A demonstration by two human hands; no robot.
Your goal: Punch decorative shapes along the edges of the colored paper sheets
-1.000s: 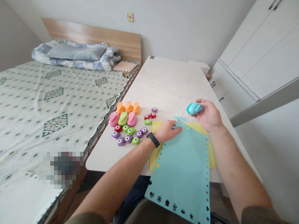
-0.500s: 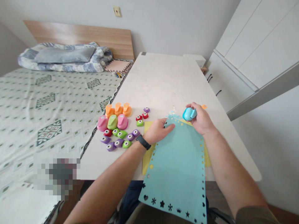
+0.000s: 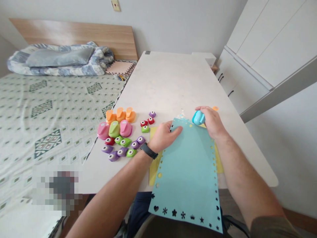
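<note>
A light blue paper sheet (image 3: pixel 188 172) with punched shapes along its edges lies on the white table (image 3: pixel 170 82), overhanging the near edge. My left hand (image 3: pixel 164 135), a black band on its wrist, presses fingers flat on the sheet's far left corner. My right hand (image 3: pixel 211 122) grips a blue paper punch (image 3: pixel 198 117) at the sheet's far edge. A yellow sheet (image 3: pixel 156 165) lies under the blue one. Small paper bits (image 3: pixel 182 115) lie just beyond the sheet.
Several coloured punches (image 3: pixel 121 132), orange, pink, green, purple and red, sit in a group left of my left hand. A bed (image 3: pixel 49 109) with a folded quilt (image 3: pixel 59 61) runs along the table's left. White cabinets (image 3: pixel 260 49) stand on the right.
My right hand has lowered the blue punch from the air onto the sheet's far edge. The view has shifted, and my left hand stays on the sheet's corner.
</note>
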